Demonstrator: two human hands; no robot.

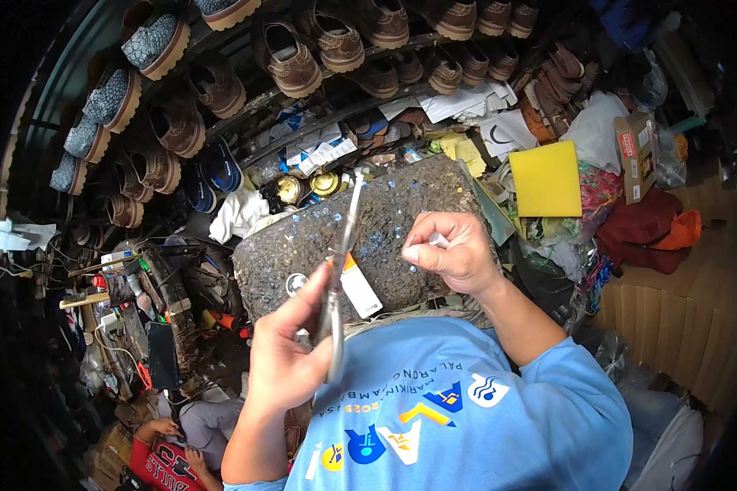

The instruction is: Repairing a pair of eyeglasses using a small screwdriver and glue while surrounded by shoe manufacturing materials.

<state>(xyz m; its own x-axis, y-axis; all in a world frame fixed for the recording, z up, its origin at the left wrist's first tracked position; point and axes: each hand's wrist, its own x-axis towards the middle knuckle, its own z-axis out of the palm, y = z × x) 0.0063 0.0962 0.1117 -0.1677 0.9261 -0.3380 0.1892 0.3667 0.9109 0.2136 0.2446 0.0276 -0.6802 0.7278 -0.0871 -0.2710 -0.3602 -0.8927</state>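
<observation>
My left hand (282,352) grips the handles of a long pair of metal scissors (341,254), whose blades point up and away over a dark, speckled work slab (385,225). My right hand (450,250) is raised over the slab's right part, its fingers pinched on a small white scrap (439,240). A white and orange card (359,286) lies on the slab just right of the scissors. A round metal piece (296,283) rests near the slab's left edge. My light blue shirt (467,409) fills the lower middle.
Rows of brown shoes (291,57) and blue patterned shoes (110,98) hang on racks above. A yellow sheet (546,177), papers, tins (307,186) and red cloth (643,229) crowd the slab's far side. Tools clutter the left. Another person (168,450) sits at lower left.
</observation>
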